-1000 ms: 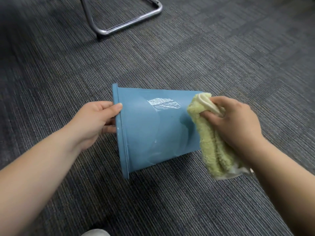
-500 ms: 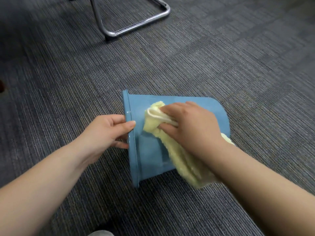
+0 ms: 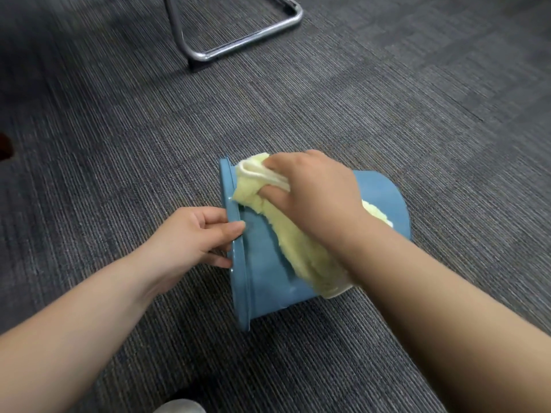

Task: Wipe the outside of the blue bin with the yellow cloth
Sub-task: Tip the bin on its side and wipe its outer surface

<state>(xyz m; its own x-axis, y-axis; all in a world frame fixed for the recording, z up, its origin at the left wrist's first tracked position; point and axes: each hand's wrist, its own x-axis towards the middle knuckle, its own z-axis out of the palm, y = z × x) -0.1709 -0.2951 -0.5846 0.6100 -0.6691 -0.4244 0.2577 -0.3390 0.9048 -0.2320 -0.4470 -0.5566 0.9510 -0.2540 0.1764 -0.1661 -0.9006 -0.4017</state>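
On the grey carpet (image 3: 387, 114), the left hand (image 3: 190, 234) pinches the rim of the blue bin (image 3: 268, 278) lying on its side, while the right hand (image 3: 316, 192), clenched on the yellow cloth (image 3: 298, 248), has slid up to the rim.

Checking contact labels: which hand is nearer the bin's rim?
Left. The left hand grips the blue bin at its rim; the right hand presses the yellow cloth beside it.

Dark grey ribbed carpet tiles (image 3: 387, 120); chrome tubular chair base (image 3: 238, 46) at top, soft even light
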